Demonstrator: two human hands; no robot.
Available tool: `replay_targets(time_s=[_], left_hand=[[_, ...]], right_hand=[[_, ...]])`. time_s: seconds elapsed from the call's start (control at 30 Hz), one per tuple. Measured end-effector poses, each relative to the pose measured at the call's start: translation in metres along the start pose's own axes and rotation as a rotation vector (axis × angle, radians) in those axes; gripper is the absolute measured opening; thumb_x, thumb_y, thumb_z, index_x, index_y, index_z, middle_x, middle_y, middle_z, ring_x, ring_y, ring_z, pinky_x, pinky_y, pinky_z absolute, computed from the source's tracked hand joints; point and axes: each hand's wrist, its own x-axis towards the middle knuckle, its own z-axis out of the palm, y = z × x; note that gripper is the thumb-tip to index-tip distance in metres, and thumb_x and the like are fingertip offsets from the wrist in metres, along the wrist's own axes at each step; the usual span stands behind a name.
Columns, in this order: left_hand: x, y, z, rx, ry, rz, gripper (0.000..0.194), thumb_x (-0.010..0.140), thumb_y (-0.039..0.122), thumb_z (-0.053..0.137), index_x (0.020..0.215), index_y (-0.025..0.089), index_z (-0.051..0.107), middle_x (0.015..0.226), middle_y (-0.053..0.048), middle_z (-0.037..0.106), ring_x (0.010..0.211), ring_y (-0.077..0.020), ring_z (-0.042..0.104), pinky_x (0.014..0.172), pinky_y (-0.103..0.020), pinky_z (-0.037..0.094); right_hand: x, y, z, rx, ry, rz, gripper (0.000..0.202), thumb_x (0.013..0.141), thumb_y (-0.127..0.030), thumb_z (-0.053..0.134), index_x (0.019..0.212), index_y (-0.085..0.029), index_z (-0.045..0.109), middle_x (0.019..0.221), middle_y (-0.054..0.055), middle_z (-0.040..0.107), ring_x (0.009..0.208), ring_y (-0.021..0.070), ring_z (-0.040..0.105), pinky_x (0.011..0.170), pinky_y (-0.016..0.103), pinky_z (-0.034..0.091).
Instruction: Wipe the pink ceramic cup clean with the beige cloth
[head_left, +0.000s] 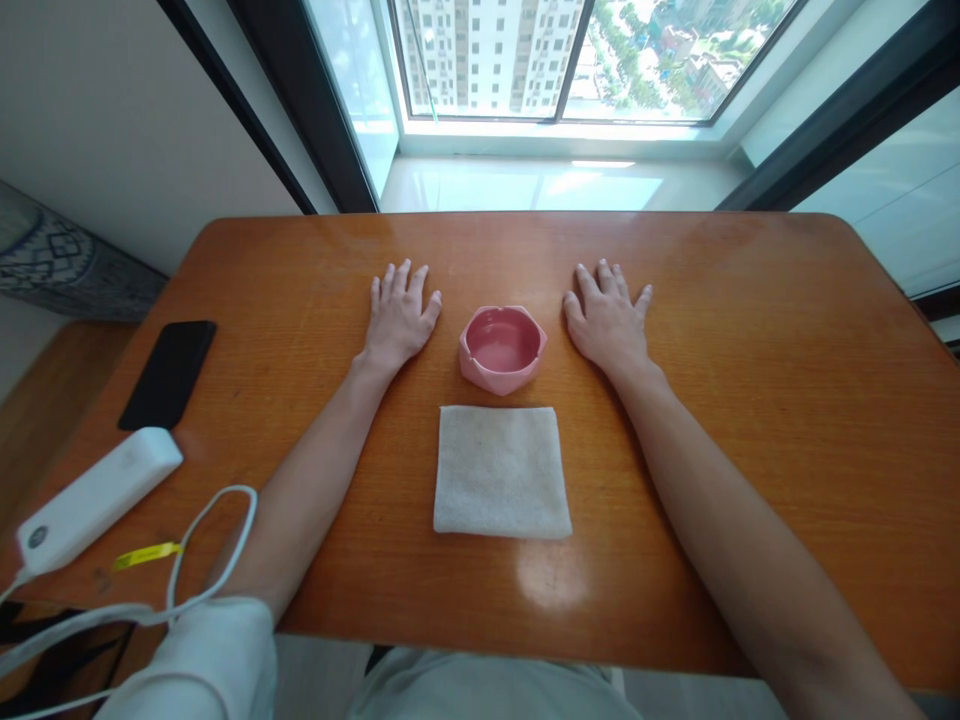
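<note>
Both palms rest on the wooden table. My left hand (399,315) lies flat with its fingers spread, left of a pink faceted bowl (502,350), and holds nothing. On the bowl's right side, my right hand (609,315) is also flat, fingers apart, with nothing in it. Neither hand touches the bowl, whose inside looks empty. A folded pale grey cloth (501,472) lies just in front of the bowl, between my forearms.
A black phone (168,375) and a white power bank (97,500) lie on the table (787,400) at the left. A white cable (176,590) with a yellow tag (148,556) loops over my left forearm. Beyond the far edge is a window.
</note>
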Motion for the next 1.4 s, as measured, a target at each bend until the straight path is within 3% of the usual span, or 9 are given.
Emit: replay_targets(time_s=[0.23,0.33,0.43,0.5,0.63,0.77,1.03,1.2,1.4], left_hand=[[0.000,0.001,0.000,0.010,-0.001,-0.003,0.077,0.111,0.054,0.037,0.177,0.016,0.048,0.191,-0.015,0.037,0.181,-0.0388,0.028,0.151,-0.059,0.017],[0.000,0.001,0.000,0.011,-0.005,-0.001,0.077,0.111,0.053,0.037,0.177,0.014,0.047,0.191,-0.016,0.036,0.181,-0.0400,0.028,0.151,-0.060,0.017],[0.000,0.001,0.000,0.007,0.004,-0.002,0.076,0.111,0.053,0.038,0.177,0.016,0.048,0.190,-0.015,0.037,0.181,-0.0392,0.028,0.151,-0.060,0.017],[0.000,0.001,0.000,0.004,0.009,-0.001,0.075,0.111,0.053,0.038,0.176,0.018,0.049,0.190,-0.014,0.038,0.181,-0.0383,0.029,0.151,-0.059,0.017],[-0.001,0.000,0.000,0.005,-0.002,0.006,0.075,0.112,0.052,0.037,0.177,0.016,0.048,0.191,-0.015,0.036,0.181,-0.0388,0.028,0.151,-0.059,0.017],[-0.001,0.000,0.001,0.001,0.016,0.003,0.073,0.112,0.052,0.038,0.176,0.018,0.049,0.190,-0.014,0.038,0.181,-0.0381,0.029,0.150,-0.060,0.018],[-0.001,0.000,0.000,-0.002,0.001,0.006,0.075,0.112,0.053,0.039,0.176,0.016,0.050,0.190,-0.015,0.038,0.181,-0.0389,0.029,0.151,-0.059,0.017],[-0.001,-0.001,0.001,-0.010,0.018,0.004,0.072,0.111,0.053,0.040,0.175,0.020,0.051,0.190,-0.012,0.039,0.180,-0.0378,0.031,0.151,-0.060,0.019],[-0.001,0.002,-0.001,0.002,0.001,-0.001,0.074,0.111,0.052,0.039,0.175,0.018,0.050,0.190,-0.014,0.038,0.181,-0.0389,0.030,0.151,-0.061,0.019]], right_hand=[[0.000,0.001,0.001,-0.068,-0.020,0.007,0.071,0.117,-0.044,0.031,0.180,-0.015,0.041,0.193,0.024,0.031,0.182,0.0443,0.027,0.139,0.088,0.017],[-0.003,-0.008,-0.006,0.038,0.041,-0.015,0.064,0.116,-0.040,0.033,0.170,-0.018,0.058,0.186,0.020,0.048,0.176,0.0447,0.039,0.138,0.089,0.021],[-0.014,-0.037,-0.025,0.212,0.120,-0.162,0.063,0.116,-0.032,0.027,0.161,-0.021,0.069,0.172,0.018,0.065,0.160,0.0359,0.061,0.139,0.068,0.042],[-0.027,-0.066,-0.039,0.208,0.129,-0.330,0.065,0.118,-0.032,0.022,0.168,-0.026,0.063,0.176,0.013,0.061,0.165,0.0319,0.056,0.138,0.058,0.046],[-0.059,-0.112,-0.047,0.102,0.067,-0.602,0.058,0.119,-0.040,0.038,0.174,-0.031,0.054,0.183,0.009,0.054,0.174,0.0386,0.043,0.143,0.072,0.031],[-0.073,-0.117,-0.030,0.003,-0.029,-0.699,0.055,0.118,-0.037,0.043,0.170,-0.026,0.059,0.180,0.016,0.057,0.171,0.0435,0.045,0.140,0.080,0.026],[-0.033,-0.065,-0.034,-0.048,-0.004,-0.474,0.056,0.117,-0.039,0.037,0.166,-0.028,0.061,0.175,0.012,0.062,0.166,0.0378,0.049,0.139,0.064,0.032],[0.001,0.014,-0.048,-0.112,0.091,-0.166,0.059,0.113,-0.048,0.044,0.163,-0.025,0.066,0.174,0.016,0.063,0.161,0.0429,0.051,0.134,0.065,0.034],[0.020,0.103,-0.062,-0.222,0.213,0.231,0.056,0.110,-0.038,0.051,0.159,-0.021,0.071,0.172,0.023,0.064,0.160,0.0445,0.053,0.127,0.065,0.039]])
